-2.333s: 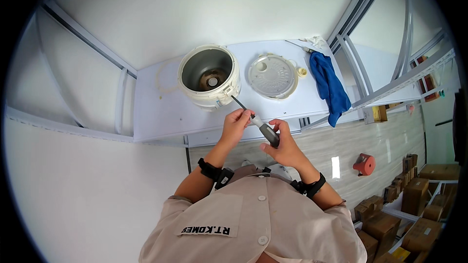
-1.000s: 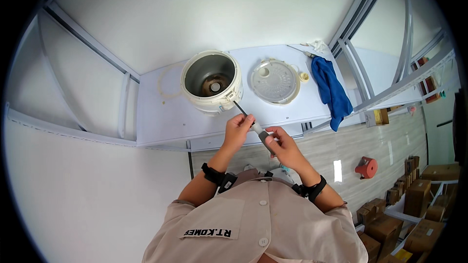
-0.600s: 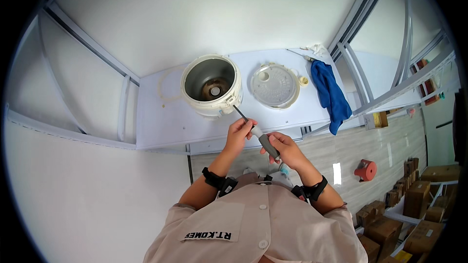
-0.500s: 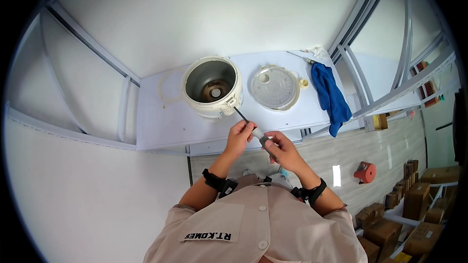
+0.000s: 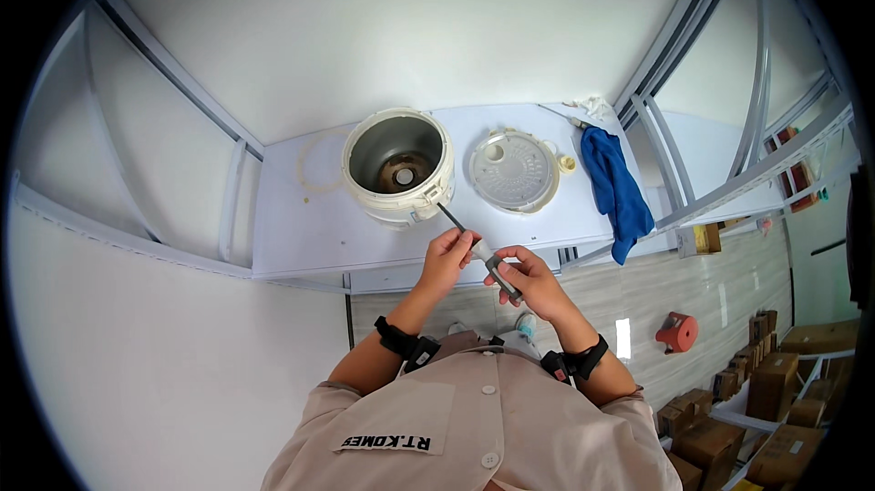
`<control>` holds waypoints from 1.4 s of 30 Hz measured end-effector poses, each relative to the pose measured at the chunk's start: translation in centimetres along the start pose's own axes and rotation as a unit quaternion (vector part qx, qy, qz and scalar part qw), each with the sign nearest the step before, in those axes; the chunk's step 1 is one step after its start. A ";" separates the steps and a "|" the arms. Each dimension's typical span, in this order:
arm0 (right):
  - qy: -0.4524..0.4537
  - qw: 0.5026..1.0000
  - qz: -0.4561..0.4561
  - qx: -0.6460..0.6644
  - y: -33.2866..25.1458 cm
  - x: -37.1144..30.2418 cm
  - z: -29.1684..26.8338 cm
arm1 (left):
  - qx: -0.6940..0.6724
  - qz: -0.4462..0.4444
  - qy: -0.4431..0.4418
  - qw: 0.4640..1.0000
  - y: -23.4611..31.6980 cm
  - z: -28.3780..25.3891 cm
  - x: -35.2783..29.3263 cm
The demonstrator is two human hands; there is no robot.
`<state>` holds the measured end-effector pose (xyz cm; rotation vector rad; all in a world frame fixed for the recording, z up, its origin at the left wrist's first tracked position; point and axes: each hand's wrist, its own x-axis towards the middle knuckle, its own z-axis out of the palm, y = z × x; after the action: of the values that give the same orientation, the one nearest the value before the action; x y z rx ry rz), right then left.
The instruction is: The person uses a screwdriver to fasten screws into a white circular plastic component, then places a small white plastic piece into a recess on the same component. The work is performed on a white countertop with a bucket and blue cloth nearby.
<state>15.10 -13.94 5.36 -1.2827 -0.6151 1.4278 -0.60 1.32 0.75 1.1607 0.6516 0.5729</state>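
Observation:
A screwdriver (image 5: 484,252) with a grey handle and a dark shaft is held between my two hands, in front of the bench edge. Its tip points up and left, next to the latch side of a white rice cooker body (image 5: 387,210); whether it touches cannot be told. My left hand (image 5: 445,260) pinches the front of the handle near the shaft. Fingers of my right hand (image 5: 536,283) close round the rear of the handle. The cooker stands without a lid, showing a grey inside with a brown-stained bottom. To its right lies a round, pale inner lid (image 5: 512,172).
A small cream cap (image 5: 566,165) sits beside the inner lid. Further right, a blue cloth (image 5: 615,190) hangs over the bench edge, with another thin-shafted tool (image 5: 574,121) behind it. A pale ring (image 5: 314,163) lies left of the cooker. Metal frame posts flank the white bench (image 5: 301,250).
The whole view has shifted slightly. Both hands keep their hold on the screwdriver, and a little more of the handle's rear end shows below my right hand.

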 end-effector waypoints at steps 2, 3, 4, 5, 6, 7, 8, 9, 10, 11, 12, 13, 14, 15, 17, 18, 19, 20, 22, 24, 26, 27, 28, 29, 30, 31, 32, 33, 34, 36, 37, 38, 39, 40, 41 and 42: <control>0.020 0.996 -0.043 -0.074 0.1 -0.4 0.4 | 0.030 0.003 0.003 1.000 -0.3 -0.3 0.1; 0.059 0.969 -0.146 -0.192 0.3 -0.6 0.7 | 0.038 0.004 0.009 0.999 -0.1 -0.1 0.1; 0.096 0.915 -0.247 -0.304 0.5 -0.8 1.1 | 0.047 0.005 0.015 0.999 0.0 0.1 0.0; 0.130 0.837 -0.340 -0.408 0.6 -0.9 1.3 | 0.055 0.006 0.021 0.998 0.1 0.2 0.0; 0.133 0.824 -0.316 -0.451 0.1 -1.2 1.6 | 0.055 0.006 0.022 0.998 0.0 0.2 0.0; 0.136 0.808 -0.290 -0.494 -0.7 -1.8 2.0 | 0.055 0.006 0.024 0.998 -0.2 0.1 0.1; 0.138 0.790 -0.265 -0.535 -1.1 -2.0 2.2 | 0.056 0.006 0.025 0.998 -0.3 0.1 0.1; 0.139 0.789 -0.268 -0.535 -1.1 -2.0 2.2 | 0.055 0.005 0.027 0.998 -0.2 0.2 0.0; 0.139 0.788 -0.272 -0.534 -1.0 -2.0 2.2 | 0.055 0.003 0.029 0.998 0.0 0.4 0.0; 0.140 0.788 -0.275 -0.533 -0.9 -2.0 2.2 | 0.055 0.002 0.031 0.998 0.1 0.5 0.0; 0.138 0.810 -0.285 -0.494 -0.4 -1.8 2.1 | 0.057 0.002 0.034 0.998 0.0 0.5 0.1; 0.137 0.830 -0.294 -0.454 0.4 -1.4 1.8 | 0.058 0.003 0.038 0.998 -0.2 0.5 0.2; 0.135 0.848 -0.302 -0.414 1.0 -1.2 1.5 | 0.060 0.003 0.041 0.997 -0.3 0.5 0.2; 0.114 0.900 -0.249 -0.339 1.2 -0.9 1.3 | 0.059 0.008 0.040 0.997 -0.4 0.5 0.2; 0.070 0.972 -0.134 -0.179 1.5 -0.6 0.9 | 0.057 0.018 0.038 0.998 -0.5 0.5 0.3; 0.058 0.985 -0.109 -0.118 1.4 -0.5 0.9 | 0.058 0.015 0.037 0.997 -0.3 0.6 0.2; 0.047 0.994 -0.084 -0.056 1.3 -0.5 0.8 | 0.059 0.012 0.037 0.997 -0.1 0.7 0.1; 0.035 0.998 -0.058 0.006 1.3 -0.5 0.8 | 0.061 0.009 0.036 0.997 0.1 0.7 0.0; 0.031 0.999 -0.040 0.012 0.9 -0.5 0.9 | 0.063 0.006 0.041 0.997 0.1 0.7 0.0; 0.032 0.999 -0.040 0.006 0.9 -0.4 0.9 | 0.065 0.002 0.042 0.997 0.1 0.6 0.1; 0.036 0.998 -0.057 -0.010 1.5 -0.3 0.7 | 0.067 -0.004 0.039 0.997 0.0 0.5 0.1; 0.044 0.996 -0.071 -0.038 1.5 -0.3 0.7 | 0.071 -0.001 0.041 0.997 0.0 0.5 0.1; 0.051 0.993 -0.084 -0.065 1.4 -0.4 0.7 | 0.076 0.001 0.042 0.996 0.0 0.6 0.1; 0.059 0.989 -0.097 -0.093 1.3 -0.4 0.7 | 0.081 0.004 0.044 0.996 0.1 0.6 0.1; 0.062 0.990 -0.090 -0.090 1.0 -0.5 0.5 | 0.104 0.026 0.057 0.993 0.2 0.6 0.0; 0.066 0.990 -0.083 -0.088 0.6 -0.7 0.1 | 0.127 0.049 0.071 0.988 0.4 0.6 -0.1; 0.070 0.991 -0.075 -0.086 0.4 -0.8 -0.3 | 0.150 0.071 0.084 0.983 0.7 0.5 -0.3; 0.074 0.988 -0.087 -0.106 0.4 -0.9 -1.0 | 0.163 0.116 0.107 0.974 0.7 0.3 -0.5; 0.078 0.984 -0.099 -0.127 0.4 -0.9 -1.7 | 0.176 0.160 0.130 0.963 0.8 -0.1 -0.8; 0.091 0.981 -0.116 -0.127 0.4 -1.2 -2.6 | 0.253 0.250 0.167 0.920 1.4 -1.1 -1.1; 0.099 0.982 -0.121 -0.107 0.3 -1.6 -2.8 | 0.314 0.294 0.181 0.884 2.1 -1.7 -1.2; 0.108 0.982 -0.126 -0.087 0.4 -2.0 -3.1 | 0.374 0.337 0.193 0.842 2.8 -2.3 -1.2; 0.109 0.976 -0.166 -0.092 1.0 -1.9 -3.7 | 0.394 0.347 0.207 0.825 3.6 -2.4 -1.2; 0.111 0.975 -0.168 -0.093 1.3 -2.1 -3.9 | 0.415 0.357 0.222 0.807 4.7 -2.6 -1.0; 0.113 0.975 -0.169 -0.093 1.5 -2.3 -4.1 | 0.435 0.366 0.237 0.788 5.5 -2.8 -0.9; 0.115 0.974 -0.172 -0.095 1.5 -2.4 -4.3 | 0.463 0.361 0.244 0.772 6.3 -3.0 -0.7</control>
<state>18.14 -17.75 3.71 -1.3876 -0.7860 0.9387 -3.74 4.62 6.09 2.2786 0.9758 1.3220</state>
